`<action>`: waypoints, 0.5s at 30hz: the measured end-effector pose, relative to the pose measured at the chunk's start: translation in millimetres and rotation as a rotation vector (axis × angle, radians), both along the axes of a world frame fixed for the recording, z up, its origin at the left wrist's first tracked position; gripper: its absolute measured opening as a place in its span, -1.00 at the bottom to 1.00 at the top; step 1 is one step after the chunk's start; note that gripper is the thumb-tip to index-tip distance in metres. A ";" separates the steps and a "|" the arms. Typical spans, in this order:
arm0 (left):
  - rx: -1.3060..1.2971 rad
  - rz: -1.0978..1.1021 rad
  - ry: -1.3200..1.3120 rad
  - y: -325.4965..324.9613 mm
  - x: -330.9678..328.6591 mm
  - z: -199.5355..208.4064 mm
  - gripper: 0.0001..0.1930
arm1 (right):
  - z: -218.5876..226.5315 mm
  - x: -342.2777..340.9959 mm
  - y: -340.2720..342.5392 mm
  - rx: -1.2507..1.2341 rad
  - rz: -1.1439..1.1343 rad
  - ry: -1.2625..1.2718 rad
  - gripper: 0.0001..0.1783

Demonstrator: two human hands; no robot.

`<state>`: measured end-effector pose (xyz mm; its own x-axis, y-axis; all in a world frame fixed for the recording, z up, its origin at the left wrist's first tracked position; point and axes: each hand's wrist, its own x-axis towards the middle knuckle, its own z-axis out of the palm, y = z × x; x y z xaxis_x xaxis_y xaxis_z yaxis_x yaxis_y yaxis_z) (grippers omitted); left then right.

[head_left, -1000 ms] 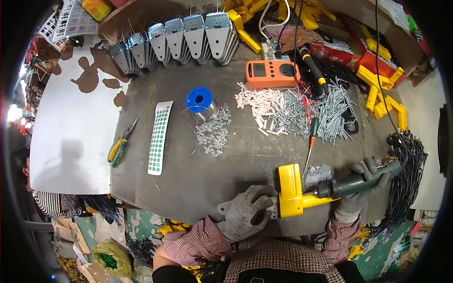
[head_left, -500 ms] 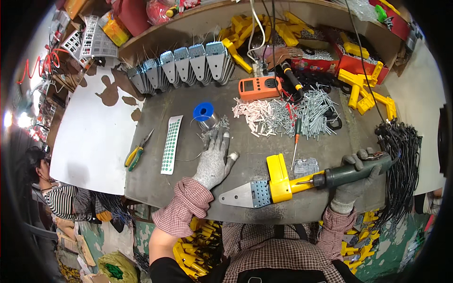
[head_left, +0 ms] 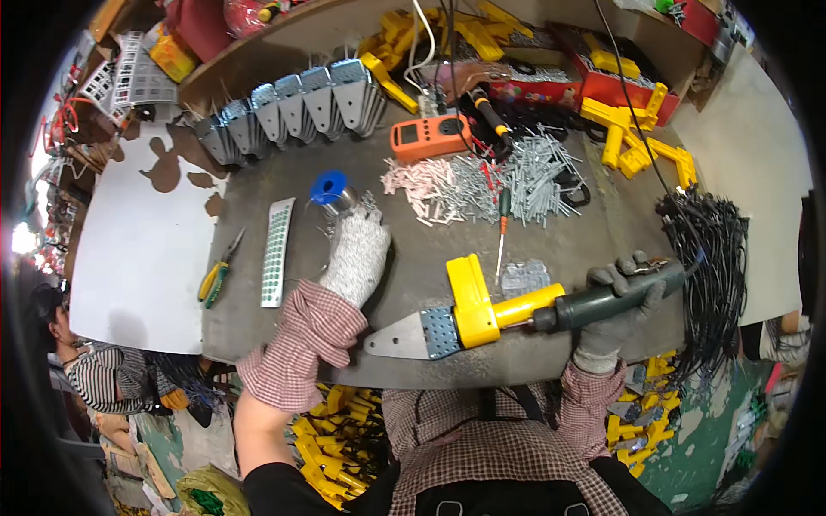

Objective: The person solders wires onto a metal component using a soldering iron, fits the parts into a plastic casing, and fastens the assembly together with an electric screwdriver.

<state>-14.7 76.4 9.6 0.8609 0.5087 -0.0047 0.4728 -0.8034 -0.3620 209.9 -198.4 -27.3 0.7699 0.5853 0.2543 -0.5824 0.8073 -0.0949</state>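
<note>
My right hand [head_left: 615,301], in a grey glove, is wrapped round a dark green electric screwdriver [head_left: 602,305]. Its bit touches or nearly touches a yellow plastic handle [head_left: 471,310] lying near the table's front edge. A tapered grey metal blade [head_left: 400,337] with a blue perforated plate joins the handle's left end. My gloved left hand [head_left: 357,254] reaches to a small heap of tiny metal pieces [head_left: 370,202], just right of a wire spool with a blue flange [head_left: 329,187]. Its fingers bend down out of sight, so what they hold is hidden.
Pliers [head_left: 219,271] and a sheet of green dots [head_left: 276,254] lie left. Behind are stacked metal blades [head_left: 318,99], an orange multimeter [head_left: 428,136], and piles of screws [head_left: 538,176] and pink plugs [head_left: 426,187]. A screwdriver [head_left: 502,228] lies mid-table; black cables [head_left: 705,275] hang right.
My left hand, earlier flat with fingers spread beside the heap, now has its fingers bent down at it. The view has shifted, moving the scene left and up. My right hand keeps its hold.
</note>
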 end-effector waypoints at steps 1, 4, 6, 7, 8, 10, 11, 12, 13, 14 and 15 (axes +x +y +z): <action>0.055 -0.045 0.077 -1.9 7.0 4.1 -0.79 | 0.2 0.0 -0.8 0.000 0.005 -0.011 -0.54; -0.030 -0.140 0.108 3.0 15.9 -3.6 -0.81 | 0.2 0.2 -2.2 -0.006 0.001 -0.020 -0.56; -0.030 -0.165 0.133 6.8 16.5 -4.8 -0.82 | 0.7 -1.6 -1.4 -0.014 0.010 -0.014 -0.56; -0.058 -0.196 0.109 13.0 14.8 -2.3 -0.83 | 0.8 -3.1 -0.8 -0.021 0.020 -0.008 -0.57; -0.087 -0.227 0.085 19.7 13.5 0.6 -0.84 | 1.9 -5.1 -0.1 -0.022 0.025 -0.008 -0.57; -0.137 -0.160 0.106 28.2 13.8 2.2 -0.81 | 6.6 -7.4 0.2 -0.026 0.065 -0.015 -0.58; -0.137 -0.126 0.127 29.8 13.8 -1.4 -0.81 | 4.7 -6.7 -0.1 -0.027 0.073 -0.017 -0.58; -0.139 -0.100 0.148 27.6 17.5 -1.0 -0.80 | 1.3 -4.5 -1.1 -0.026 0.067 -0.012 -0.57; -0.168 -0.068 0.161 23.9 22.1 -1.8 -0.81 | -0.5 -2.9 -2.1 -0.026 0.061 -0.007 -0.57; -0.171 -0.068 0.160 22.9 21.1 -0.1 -0.81 | -1.0 -2.7 -3.7 -0.029 0.061 -0.008 -0.57; -0.146 -0.121 0.098 20.6 16.3 5.4 -0.85 | 0.5 -6.6 -0.8 -0.050 0.084 -0.022 -0.57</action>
